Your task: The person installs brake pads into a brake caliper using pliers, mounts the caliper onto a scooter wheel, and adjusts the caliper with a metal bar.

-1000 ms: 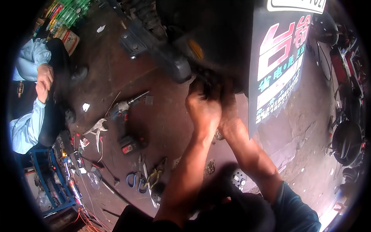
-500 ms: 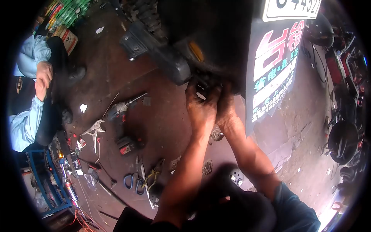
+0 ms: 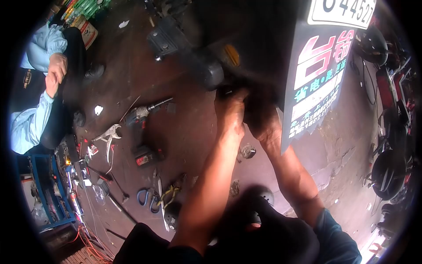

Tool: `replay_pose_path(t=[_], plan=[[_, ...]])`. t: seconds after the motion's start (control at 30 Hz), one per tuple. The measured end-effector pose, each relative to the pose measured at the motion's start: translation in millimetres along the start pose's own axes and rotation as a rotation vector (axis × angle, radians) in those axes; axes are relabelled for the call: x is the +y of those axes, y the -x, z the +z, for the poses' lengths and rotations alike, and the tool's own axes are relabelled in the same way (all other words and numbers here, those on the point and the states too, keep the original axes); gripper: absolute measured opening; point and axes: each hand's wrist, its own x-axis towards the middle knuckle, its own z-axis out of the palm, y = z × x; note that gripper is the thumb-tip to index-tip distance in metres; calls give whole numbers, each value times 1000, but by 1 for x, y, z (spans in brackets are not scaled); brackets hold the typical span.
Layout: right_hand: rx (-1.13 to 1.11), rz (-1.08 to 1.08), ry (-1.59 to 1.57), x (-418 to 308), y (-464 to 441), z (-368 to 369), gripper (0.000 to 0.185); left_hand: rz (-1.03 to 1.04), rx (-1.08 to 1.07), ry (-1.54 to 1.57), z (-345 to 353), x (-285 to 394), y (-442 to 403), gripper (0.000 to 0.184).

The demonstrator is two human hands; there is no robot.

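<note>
Both my hands are together in the shadow under the rear of a dark two-wheeler. My left hand (image 3: 231, 108) is closed with its fingers curled at a small dark part, just below the rounded black end (image 3: 210, 72) of a vehicle part. Close beside it, my right hand (image 3: 262, 116) is bent inward, its fingers mostly lost in shadow. What the fingers hold is too dark to make out. An orange reflector (image 3: 232, 55) sits above them. Right of my hands hangs a mudflap (image 3: 303, 105) with coloured lettering, under a white number plate (image 3: 338, 12).
On the floor at left lie a power drill (image 3: 143, 111), locking pliers (image 3: 109, 134), a battery pack (image 3: 144, 156), blue-handled scissors (image 3: 151, 197) and yellow-handled pliers (image 3: 170, 192). A blue rack (image 3: 44, 193) stands lower left. A seated person's clasped hands (image 3: 56, 72) are farther left. Vehicles line the right side.
The view has shifted slightly, so the scene sits a little to the right. My hands have turned and gone deeper into shadow under the vehicle; my right fingers show less.
</note>
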Motion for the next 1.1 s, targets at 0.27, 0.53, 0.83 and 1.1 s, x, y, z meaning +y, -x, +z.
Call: replay_pose_path(t=[0.27, 0.53, 0.83, 1.1], plan=[[158, 179, 75, -6, 6, -3, 58, -119, -9, -83, -4, -2, -1, 61], [142, 47, 23, 2, 0, 0, 53, 9, -33, -79, -3, -10, 1, 61], [158, -13, -21, 11, -3, 7, 51, 87, -27, -189, -8, -10, -1, 60], [318, 421, 22, 37, 43, -4, 77, -74, 48, -252, -50, -31, 35, 57]])
